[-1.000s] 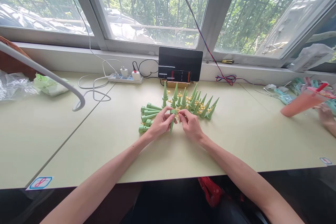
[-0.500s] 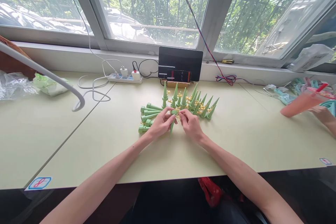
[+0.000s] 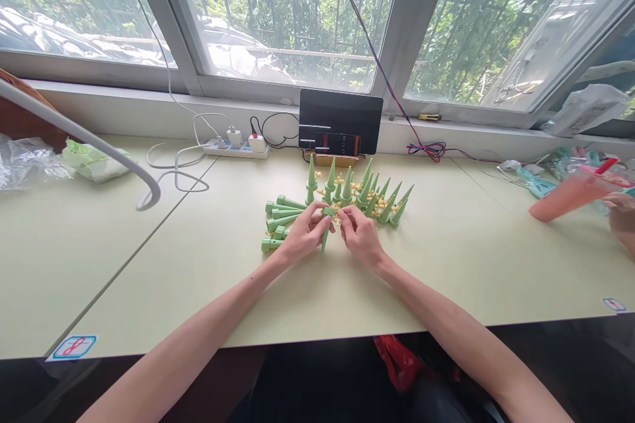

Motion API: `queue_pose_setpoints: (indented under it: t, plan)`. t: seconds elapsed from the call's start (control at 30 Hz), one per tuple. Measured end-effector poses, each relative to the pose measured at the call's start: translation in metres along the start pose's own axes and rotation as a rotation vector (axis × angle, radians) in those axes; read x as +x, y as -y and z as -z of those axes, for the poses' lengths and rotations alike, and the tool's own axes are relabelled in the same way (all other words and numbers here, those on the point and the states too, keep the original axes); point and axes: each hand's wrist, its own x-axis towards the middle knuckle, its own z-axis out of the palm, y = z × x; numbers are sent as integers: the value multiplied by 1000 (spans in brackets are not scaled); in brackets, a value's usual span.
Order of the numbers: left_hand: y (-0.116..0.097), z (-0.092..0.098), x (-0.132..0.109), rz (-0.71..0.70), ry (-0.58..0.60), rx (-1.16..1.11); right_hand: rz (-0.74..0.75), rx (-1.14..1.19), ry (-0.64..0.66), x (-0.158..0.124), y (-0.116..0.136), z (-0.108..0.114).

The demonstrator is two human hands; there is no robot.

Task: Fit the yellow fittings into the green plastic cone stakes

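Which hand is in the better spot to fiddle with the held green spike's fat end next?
Probably the right hand: it sits close beside the fat end. The left hand grips the green spike, so it seems better for steadying. Whether the right holds something small is unclear.

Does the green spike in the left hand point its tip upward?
No, the tip of the green spike in the left hand points downward.

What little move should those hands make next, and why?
I'd suggest the right hand ease its fingertips slightly toward the thick end of the green spike. The left hand holds that spike, and the right fingertips sit close beside that end, so a small move should do. Whatever they might pinch is too small to make out.
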Motion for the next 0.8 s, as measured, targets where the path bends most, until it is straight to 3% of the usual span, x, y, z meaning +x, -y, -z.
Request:
queue_pose_setpoints:
  t: [0.2, 0.5, 0.8]
  plan:
    - [1, 2, 2, -39, -70, -31, -136, 226, 31, 1, 1, -2]
    - [10, 4, 2, -132, -85, 138, -411, 696, 268, 7, 3, 1]
    - [12, 5, 2, -126, -34, 210, -486, 832, 331, 7, 1, 4]
